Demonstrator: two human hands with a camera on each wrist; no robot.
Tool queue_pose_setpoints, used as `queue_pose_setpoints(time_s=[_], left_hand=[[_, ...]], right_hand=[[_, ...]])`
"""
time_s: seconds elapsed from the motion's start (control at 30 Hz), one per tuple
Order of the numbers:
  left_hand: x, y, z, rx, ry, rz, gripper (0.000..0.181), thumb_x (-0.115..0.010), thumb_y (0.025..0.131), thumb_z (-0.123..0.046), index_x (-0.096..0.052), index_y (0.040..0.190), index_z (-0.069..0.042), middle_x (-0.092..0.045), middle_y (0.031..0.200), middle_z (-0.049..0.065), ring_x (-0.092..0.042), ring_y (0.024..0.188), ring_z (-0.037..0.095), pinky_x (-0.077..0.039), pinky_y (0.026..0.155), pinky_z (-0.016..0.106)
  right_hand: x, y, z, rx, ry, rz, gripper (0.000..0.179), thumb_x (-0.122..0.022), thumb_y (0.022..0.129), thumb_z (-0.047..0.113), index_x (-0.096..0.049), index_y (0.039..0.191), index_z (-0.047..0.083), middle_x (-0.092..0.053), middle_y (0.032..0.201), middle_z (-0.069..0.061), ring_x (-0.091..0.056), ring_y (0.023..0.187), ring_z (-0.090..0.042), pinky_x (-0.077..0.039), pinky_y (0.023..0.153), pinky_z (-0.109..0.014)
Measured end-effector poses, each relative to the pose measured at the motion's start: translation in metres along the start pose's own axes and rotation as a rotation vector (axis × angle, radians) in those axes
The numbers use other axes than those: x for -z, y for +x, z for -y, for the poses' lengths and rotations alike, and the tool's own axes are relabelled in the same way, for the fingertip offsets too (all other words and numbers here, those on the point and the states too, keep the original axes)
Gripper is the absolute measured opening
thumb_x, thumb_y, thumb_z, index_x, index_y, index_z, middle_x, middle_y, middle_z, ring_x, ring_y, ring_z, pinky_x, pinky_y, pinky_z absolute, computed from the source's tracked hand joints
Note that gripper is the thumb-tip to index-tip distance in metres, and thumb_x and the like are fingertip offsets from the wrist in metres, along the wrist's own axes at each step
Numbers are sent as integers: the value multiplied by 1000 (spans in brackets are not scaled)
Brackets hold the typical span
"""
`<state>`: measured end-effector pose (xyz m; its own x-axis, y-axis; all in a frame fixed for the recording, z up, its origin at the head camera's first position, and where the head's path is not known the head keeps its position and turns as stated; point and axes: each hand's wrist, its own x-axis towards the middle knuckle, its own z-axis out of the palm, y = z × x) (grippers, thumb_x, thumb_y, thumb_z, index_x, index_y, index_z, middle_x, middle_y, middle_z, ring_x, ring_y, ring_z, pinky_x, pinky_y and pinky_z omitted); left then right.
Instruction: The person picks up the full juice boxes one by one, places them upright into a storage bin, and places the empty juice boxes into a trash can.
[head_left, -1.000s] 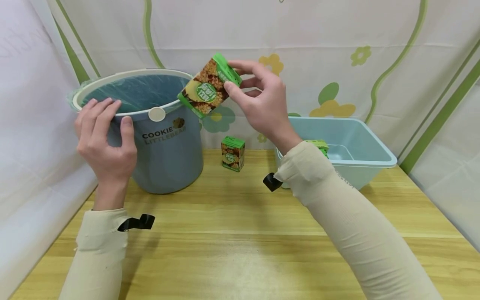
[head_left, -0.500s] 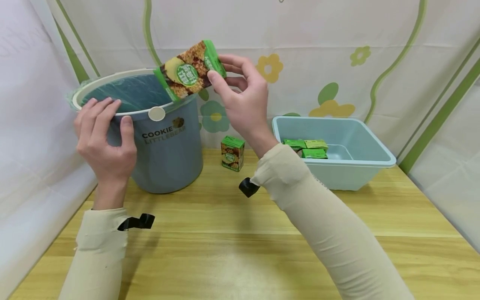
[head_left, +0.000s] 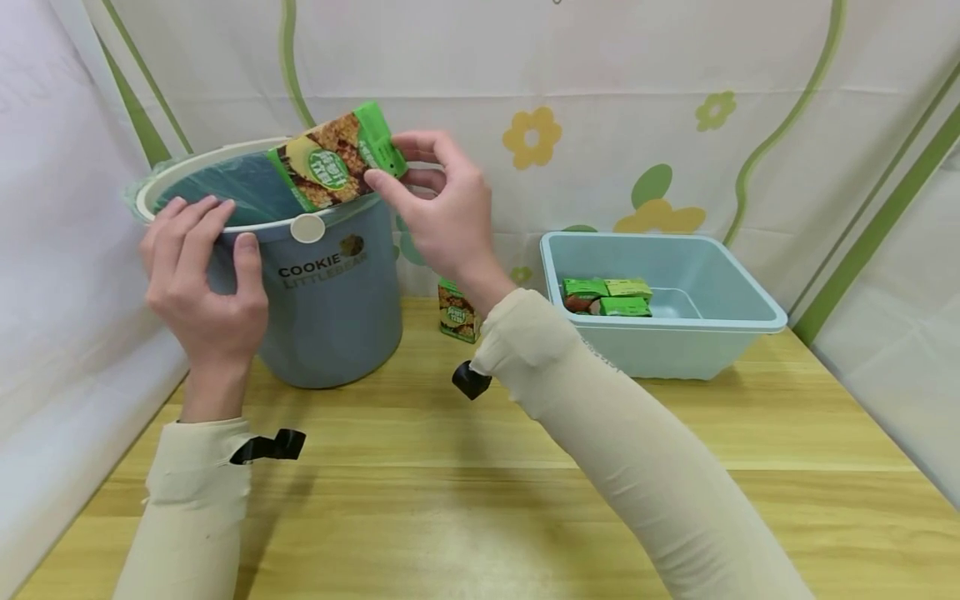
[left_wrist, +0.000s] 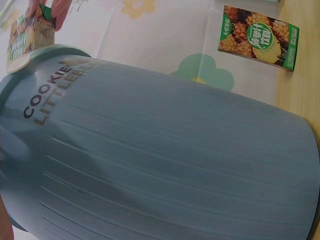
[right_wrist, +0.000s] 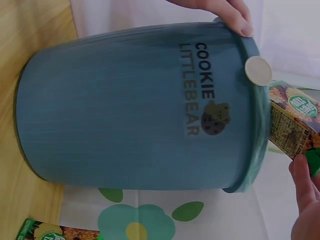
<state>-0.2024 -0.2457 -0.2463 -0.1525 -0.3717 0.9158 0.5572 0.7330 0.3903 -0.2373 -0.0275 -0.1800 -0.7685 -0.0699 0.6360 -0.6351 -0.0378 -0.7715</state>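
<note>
A blue trash can [head_left: 330, 317] lined with clear plastic stands at the left of the table. My left hand [head_left: 206, 279] grips its near rim, fingertips over the inside and thumb against the outer wall. In my right hand [head_left: 446, 208] a green and brown juice carton [head_left: 326, 167] is pinched by one end, tilted, over the can's right rim. The right wrist view has this juice carton [right_wrist: 295, 117] beside the rim, where I cannot tell if they touch. Another juice carton [head_left: 456, 315] stands upright on the table, partly behind my right wrist.
To the right is a light blue plastic tub [head_left: 660, 354] with several green-topped cartons [head_left: 626, 307] in its left part. A white cloth [head_left: 600, 108] with printed flowers hangs behind the wooden table [head_left: 420, 500].
My right hand has carried the juice carton leftward, from right of the trash can to over its rim, uncovering the tub's cartons. The left hand keeps its grip on the rim.
</note>
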Motion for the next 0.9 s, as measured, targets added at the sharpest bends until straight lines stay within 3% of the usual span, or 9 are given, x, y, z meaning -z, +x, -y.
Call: queue_pose_setpoints(time_s=[0.53,0.9], left_hand=[[-3,-1,-1,5,-6,4,45,-63,89,-37,-82,115,-6,-78,122,18,-64,133,24,-39,124,37],[-2,1,-2,0,-14,-2,45,-63,89,-37,-82,114,-5,-78,120,20,-65,133,25,-40,124,37]], right_hand=[[-16,-1,-7,-99,-89,107,41,-77,95,10,-61,133,11,-68,128,-6,-74,108,-14,-61,88,-18],[-19,5,-6,-35,-320,216,43,-71,102,26,-57,140,14,-66,130,-3,-71,115,-14,-56,95,-15]])
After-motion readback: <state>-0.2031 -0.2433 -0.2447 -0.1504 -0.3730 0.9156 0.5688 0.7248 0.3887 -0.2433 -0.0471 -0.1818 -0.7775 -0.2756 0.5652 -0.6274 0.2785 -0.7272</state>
